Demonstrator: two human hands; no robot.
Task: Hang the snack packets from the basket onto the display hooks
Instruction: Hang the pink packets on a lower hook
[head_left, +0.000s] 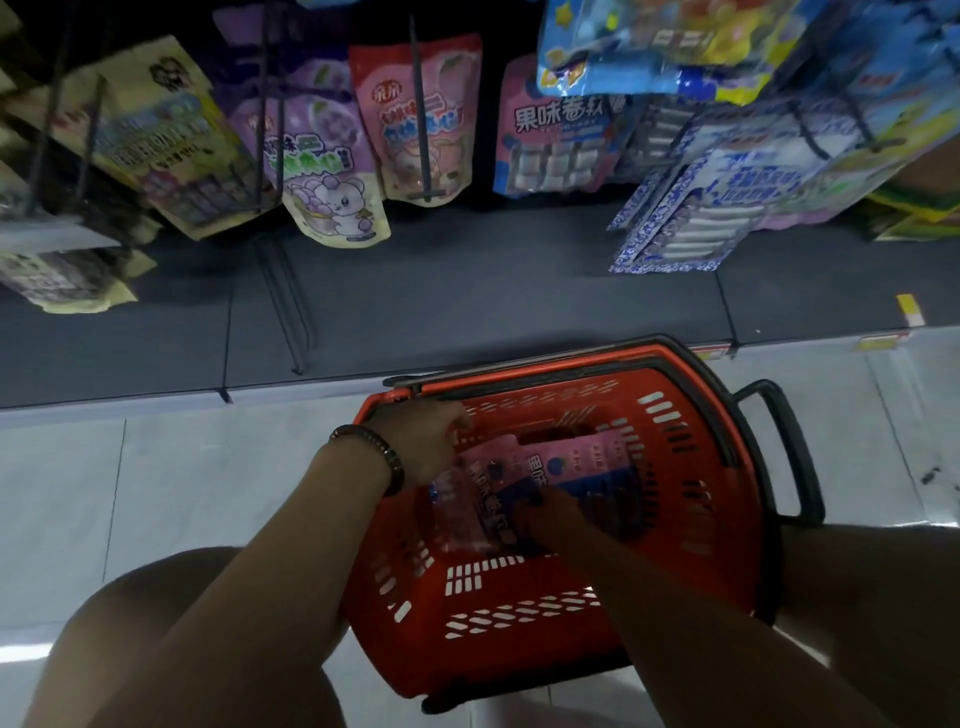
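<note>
A red plastic basket (691, 415) stands on the floor between my knees. Inside it lie pink and blue snack packets (566, 462), stacked flat. My left hand (421, 441), with a bead bracelet at the wrist, reaches over the basket's left rim and grips the left edge of the packets. My right hand (550, 512) is down in the basket with its fingers closed on the packets' lower part. Above, display hooks (423, 130) jut out from the dark rack, and matching pink packets (550, 135) hang there.
Purple (322, 156), pink (415, 104), tan (156, 130) and blue-white (691, 208) packets hang in rows on the rack. A dark base shelf (467, 291) runs below them. The basket's black handle (789, 447) sticks out to the right. Pale tiled floor (182, 467) lies on the left.
</note>
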